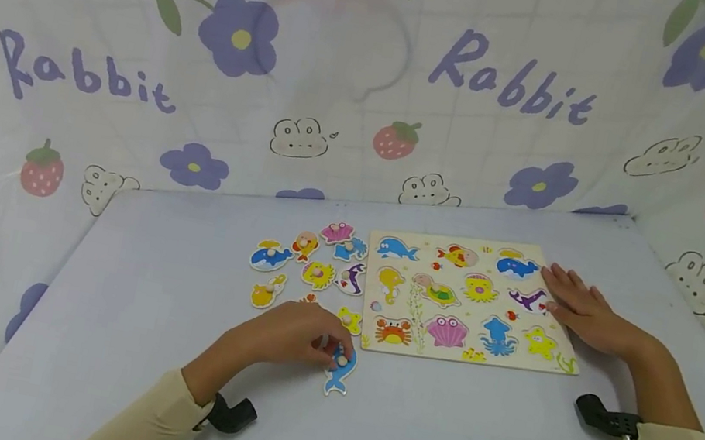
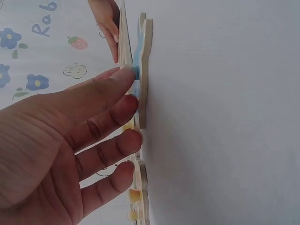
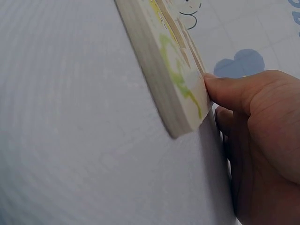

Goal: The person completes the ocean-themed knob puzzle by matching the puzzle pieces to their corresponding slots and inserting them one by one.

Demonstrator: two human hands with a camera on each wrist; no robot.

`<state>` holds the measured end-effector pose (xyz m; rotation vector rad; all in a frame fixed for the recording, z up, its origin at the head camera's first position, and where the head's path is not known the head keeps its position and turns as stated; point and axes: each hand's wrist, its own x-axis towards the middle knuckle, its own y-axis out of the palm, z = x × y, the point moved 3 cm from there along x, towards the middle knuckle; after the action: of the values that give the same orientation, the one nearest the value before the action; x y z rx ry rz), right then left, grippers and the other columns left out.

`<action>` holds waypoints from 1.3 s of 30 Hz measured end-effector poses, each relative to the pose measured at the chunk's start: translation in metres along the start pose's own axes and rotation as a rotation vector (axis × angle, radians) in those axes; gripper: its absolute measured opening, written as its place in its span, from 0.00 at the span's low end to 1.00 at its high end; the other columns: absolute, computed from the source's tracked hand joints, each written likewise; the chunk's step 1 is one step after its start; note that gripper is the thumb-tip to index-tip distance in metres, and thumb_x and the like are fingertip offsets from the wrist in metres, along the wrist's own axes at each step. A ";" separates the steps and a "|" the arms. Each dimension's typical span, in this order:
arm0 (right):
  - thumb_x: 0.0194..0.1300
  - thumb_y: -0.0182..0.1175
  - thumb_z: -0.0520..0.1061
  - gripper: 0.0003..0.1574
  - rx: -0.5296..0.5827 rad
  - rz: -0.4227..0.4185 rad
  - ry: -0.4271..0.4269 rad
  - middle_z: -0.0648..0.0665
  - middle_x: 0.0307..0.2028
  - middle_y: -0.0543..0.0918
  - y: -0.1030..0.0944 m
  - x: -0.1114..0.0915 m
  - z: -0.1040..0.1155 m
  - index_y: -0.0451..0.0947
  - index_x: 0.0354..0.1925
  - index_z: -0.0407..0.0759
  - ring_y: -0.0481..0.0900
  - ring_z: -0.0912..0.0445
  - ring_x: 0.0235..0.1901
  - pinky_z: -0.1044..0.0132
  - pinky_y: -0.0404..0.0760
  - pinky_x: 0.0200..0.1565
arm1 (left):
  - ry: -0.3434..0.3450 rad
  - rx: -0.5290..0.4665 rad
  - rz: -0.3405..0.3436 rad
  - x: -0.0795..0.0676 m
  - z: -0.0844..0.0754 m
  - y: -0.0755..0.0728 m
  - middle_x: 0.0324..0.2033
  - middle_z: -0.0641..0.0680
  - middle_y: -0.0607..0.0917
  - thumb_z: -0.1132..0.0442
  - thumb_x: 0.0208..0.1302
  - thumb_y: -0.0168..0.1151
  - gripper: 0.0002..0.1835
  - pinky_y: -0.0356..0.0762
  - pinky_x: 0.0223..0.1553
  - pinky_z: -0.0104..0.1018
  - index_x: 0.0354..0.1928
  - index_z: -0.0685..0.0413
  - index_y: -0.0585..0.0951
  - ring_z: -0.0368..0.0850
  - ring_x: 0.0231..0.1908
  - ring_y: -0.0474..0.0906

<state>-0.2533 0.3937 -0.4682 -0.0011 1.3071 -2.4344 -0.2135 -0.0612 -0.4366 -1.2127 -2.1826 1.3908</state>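
In the head view, a light-blue whale puzzle piece (image 1: 335,384) lies just off the lower left corner of a wooden puzzle board (image 1: 478,319). Thumb and index finger of my left hand (image 1: 290,335) pinch its small knob; the left wrist view shows the piece (image 2: 146,89) edge-on, the other fingers loosely bent. My right hand (image 1: 590,315) rests at the board's right edge with its fingers extended. Its thumb touches the board's top in the right wrist view. Printed sea animals cover the board.
Several knobbed pieces lie left of the board: a dark-blue whale (image 1: 270,257), a yellow octopus (image 1: 317,275), a pink shell (image 1: 338,232), a purple piece (image 1: 352,280) and a yellow starfish (image 1: 350,319) among them. A patterned curtain (image 1: 349,78) hangs behind the white table (image 1: 427,438).
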 end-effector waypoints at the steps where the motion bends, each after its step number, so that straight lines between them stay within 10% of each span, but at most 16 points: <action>1: 0.81 0.44 0.53 0.42 -0.001 0.000 0.001 0.31 0.79 0.32 0.000 0.000 0.000 0.36 0.80 0.42 0.22 0.33 0.76 0.34 0.20 0.68 | -0.001 0.005 -0.003 0.000 0.000 0.000 0.28 0.36 0.80 0.53 0.65 0.71 0.09 0.74 0.36 0.30 0.47 0.33 0.87 0.35 0.33 0.74; 18: 0.81 0.43 0.52 0.42 0.007 -0.004 0.000 0.32 0.79 0.32 0.001 -0.002 0.000 0.36 0.80 0.43 0.21 0.34 0.76 0.35 0.18 0.68 | 0.048 0.114 -0.047 -0.002 -0.006 -0.004 0.37 0.35 0.85 0.53 0.66 0.69 0.09 0.75 0.44 0.27 0.48 0.39 0.86 0.32 0.36 0.76; 39: 0.81 0.44 0.52 0.43 0.014 0.007 0.003 0.31 0.79 0.32 0.000 -0.001 0.003 0.36 0.80 0.41 0.21 0.33 0.76 0.36 0.19 0.69 | -0.004 0.178 -0.029 -0.003 -0.005 -0.006 0.25 0.35 0.78 0.48 0.63 0.72 0.09 0.73 0.36 0.30 0.42 0.39 0.87 0.34 0.30 0.74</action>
<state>-0.2518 0.3915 -0.4660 0.0110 1.2886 -2.4384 -0.2120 -0.0615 -0.4282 -1.1113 -2.0208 1.5394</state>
